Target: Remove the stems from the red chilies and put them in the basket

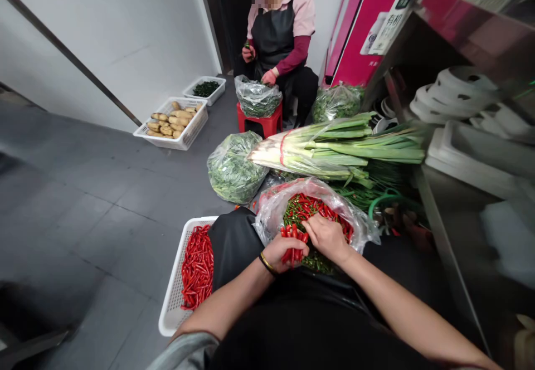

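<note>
Red chilies: heaped with green-stemmed pieces inside a clear plastic bag, on the person's lap.
White plastic crate: piled with more red chilies, beside the left thigh.
Left hand: closed around a bunch of chilies above the bag's mouth; bracelet on the wrist.
Right hand: narrow, fingers curled against chilies at the bag's mouth, just beside the left hand.
</note>
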Demonstrator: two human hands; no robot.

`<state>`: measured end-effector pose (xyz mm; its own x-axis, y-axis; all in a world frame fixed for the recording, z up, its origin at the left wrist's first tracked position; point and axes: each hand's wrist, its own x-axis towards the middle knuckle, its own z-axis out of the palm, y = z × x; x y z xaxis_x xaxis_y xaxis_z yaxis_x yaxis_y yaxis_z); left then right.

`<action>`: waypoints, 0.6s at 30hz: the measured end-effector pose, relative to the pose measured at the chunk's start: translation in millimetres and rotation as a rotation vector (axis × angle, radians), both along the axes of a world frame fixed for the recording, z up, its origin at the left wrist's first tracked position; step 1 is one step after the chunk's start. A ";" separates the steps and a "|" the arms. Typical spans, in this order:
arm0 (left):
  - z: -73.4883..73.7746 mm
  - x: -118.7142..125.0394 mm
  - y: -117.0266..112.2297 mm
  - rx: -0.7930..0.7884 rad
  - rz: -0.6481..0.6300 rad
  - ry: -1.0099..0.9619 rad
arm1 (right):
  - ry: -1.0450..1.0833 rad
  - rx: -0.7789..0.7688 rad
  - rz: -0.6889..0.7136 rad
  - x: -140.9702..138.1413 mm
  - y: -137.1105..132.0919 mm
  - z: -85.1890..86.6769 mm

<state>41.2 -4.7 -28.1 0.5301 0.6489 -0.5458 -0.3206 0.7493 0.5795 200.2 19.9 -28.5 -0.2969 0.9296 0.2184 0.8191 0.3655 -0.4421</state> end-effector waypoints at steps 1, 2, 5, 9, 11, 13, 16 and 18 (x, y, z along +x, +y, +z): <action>8.2 0.1 -0.4 0.029 0.003 -0.015 | -0.035 -0.029 -0.041 2.8 7.4 -2.8; 17.9 -3.3 -0.3 0.071 0.006 -0.033 | -0.059 -0.084 -0.073 6.8 14.4 -6.7; 45.9 -40.7 4.6 0.239 0.092 0.002 | -0.112 -0.270 -0.061 24.7 31.7 -22.1; 39.6 -143.3 14.0 0.424 0.466 0.434 | -0.309 -0.472 -0.111 38.8 41.7 -45.5; 11.6 -195.6 11.1 0.299 0.583 0.667 | -0.414 -0.534 -0.136 32.9 38.9 -55.8; -23.7 -235.5 0.5 0.051 0.661 0.882 | -0.452 -0.492 -0.118 24.0 31.5 -62.7; -68.1 -267.6 -24.4 -0.170 0.604 1.194 | -0.396 -0.384 -0.047 24.1 18.6 -63.0; -84.2 -277.2 -39.1 -0.224 0.538 1.278 | -0.325 -0.353 0.005 38.7 13.8 -57.7</action>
<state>-236.0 -43.8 -112.2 -0.6868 0.4471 -0.5731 0.0567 0.8190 0.5709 238.8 33.7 -86.1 -0.3022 0.9287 -0.2151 0.9340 0.2434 -0.2614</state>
